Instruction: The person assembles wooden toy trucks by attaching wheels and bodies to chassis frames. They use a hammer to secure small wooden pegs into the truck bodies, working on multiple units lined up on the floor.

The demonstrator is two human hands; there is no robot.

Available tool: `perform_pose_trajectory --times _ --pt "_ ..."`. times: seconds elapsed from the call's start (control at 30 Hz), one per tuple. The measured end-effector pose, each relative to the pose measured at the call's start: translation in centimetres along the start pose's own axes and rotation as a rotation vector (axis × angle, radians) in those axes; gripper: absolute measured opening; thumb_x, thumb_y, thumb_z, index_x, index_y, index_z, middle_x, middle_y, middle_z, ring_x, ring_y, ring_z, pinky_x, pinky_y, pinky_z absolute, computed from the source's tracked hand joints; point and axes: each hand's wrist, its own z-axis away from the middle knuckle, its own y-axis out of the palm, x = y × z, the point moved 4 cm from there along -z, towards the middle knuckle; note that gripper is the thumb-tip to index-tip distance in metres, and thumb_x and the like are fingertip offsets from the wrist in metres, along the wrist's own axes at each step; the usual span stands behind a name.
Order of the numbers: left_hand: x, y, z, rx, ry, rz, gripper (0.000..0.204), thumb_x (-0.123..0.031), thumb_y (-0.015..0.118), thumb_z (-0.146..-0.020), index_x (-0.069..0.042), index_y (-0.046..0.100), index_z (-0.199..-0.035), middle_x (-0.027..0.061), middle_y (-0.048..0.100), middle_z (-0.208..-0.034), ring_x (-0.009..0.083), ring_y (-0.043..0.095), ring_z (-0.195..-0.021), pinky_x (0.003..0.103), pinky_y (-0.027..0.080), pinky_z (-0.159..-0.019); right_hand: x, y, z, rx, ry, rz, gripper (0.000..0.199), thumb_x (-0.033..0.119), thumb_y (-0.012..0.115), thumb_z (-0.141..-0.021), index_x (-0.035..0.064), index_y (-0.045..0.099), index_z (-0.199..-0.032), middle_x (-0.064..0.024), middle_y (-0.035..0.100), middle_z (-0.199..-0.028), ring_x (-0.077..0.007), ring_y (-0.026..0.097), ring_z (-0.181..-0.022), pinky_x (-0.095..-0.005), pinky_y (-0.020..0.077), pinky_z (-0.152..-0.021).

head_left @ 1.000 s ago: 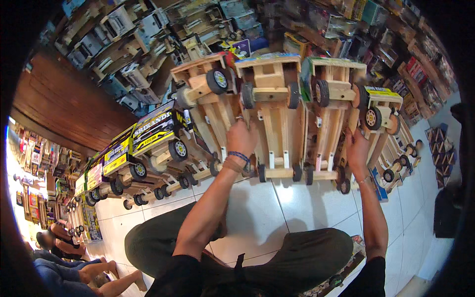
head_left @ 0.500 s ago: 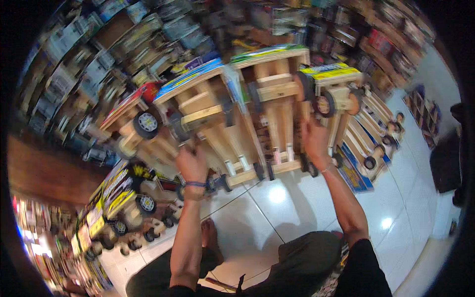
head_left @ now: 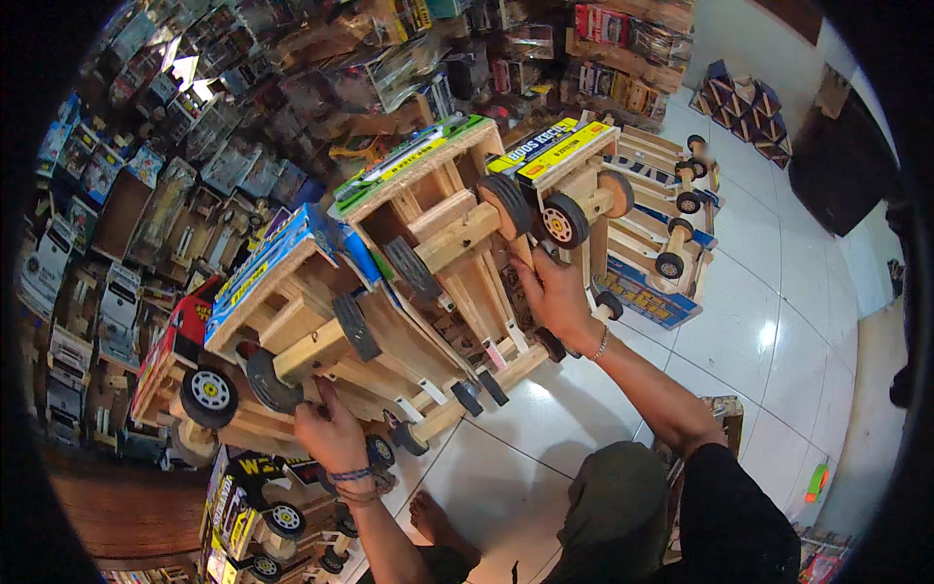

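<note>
Several wooden toy trucks stand side by side, tipped up so that their plain wood undersides and black wheels face me. My left hand is closed at the lower side of the blue toy truck, just below its front wheel. The red toy truck is beyond it on the left. My right hand is closed at the right side of the green toy truck, beside the yellow toy truck. Both hands' fingertips are partly hidden by the wood.
More wooden toy trucks lie on the white tiled floor at right. A black and yellow toy truck stands at lower left. Packed goods fill the back and left. A dark bag-like object is at far right.
The whole view has swung, and the trucks now sit lower at left and slant more steeply. Both hands keep their places on the trucks.
</note>
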Motion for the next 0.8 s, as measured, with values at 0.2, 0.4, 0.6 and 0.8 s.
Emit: perform_pose_trajectory --times 0.2,0.4,0.6,0.8 --pt "-1.4 -0.8 1.6 -0.140 0.196 -0.035 0.046 -0.032 0.069 -0.096 0.009 0.056 -0.077 0.0239 0.060 -0.068 0.0363 0.055 -0.058 0.046 0.043 -0.058 -0.7 -0.5 1.5 -0.020 0.115 -0.046 0.016 0.017 0.065 -0.097 0.0021 0.065 -0.100 -0.0231 0.065 -0.077 -0.0430 0.063 -0.067 -0.0448 0.0476 -0.056" --pt "-1.6 -1.1 1.7 -0.209 0.348 0.015 0.038 -0.026 0.066 -0.099 0.010 0.060 -0.089 0.0235 0.065 -0.077 0.0368 0.057 -0.064 0.046 0.044 -0.060 -1.2 -0.9 2.3 -0.122 -0.024 -0.054 0.017 0.016 0.066 -0.095 0.0024 0.065 -0.105 -0.0233 0.066 -0.084 -0.0428 0.065 -0.077 -0.0465 0.0511 -0.065" --pt "-3.2 -1.6 4.2 -0.192 0.327 0.058 0.034 -0.020 0.065 -0.099 0.011 0.063 -0.113 0.0251 0.070 -0.092 0.0392 0.065 -0.077 0.046 0.049 -0.069 -2.2 0.5 2.0 -0.096 0.025 -0.032 0.017 0.017 0.064 -0.096 0.0015 0.065 -0.103 -0.0228 0.067 -0.087 -0.0415 0.065 -0.080 -0.0453 0.0513 -0.071" --pt "-1.0 -0.5 5.1 -0.214 0.294 0.079 0.036 -0.021 0.065 -0.099 0.013 0.064 -0.111 0.0274 0.069 -0.095 0.0351 0.060 -0.071 0.047 0.046 -0.066 -2.7 3.3 0.0 -0.074 -0.046 -0.224 0.011 0.012 0.065 -0.092 0.0021 0.061 -0.093 -0.0209 0.064 -0.079 -0.0401 0.063 -0.073 -0.0470 0.0488 -0.062"
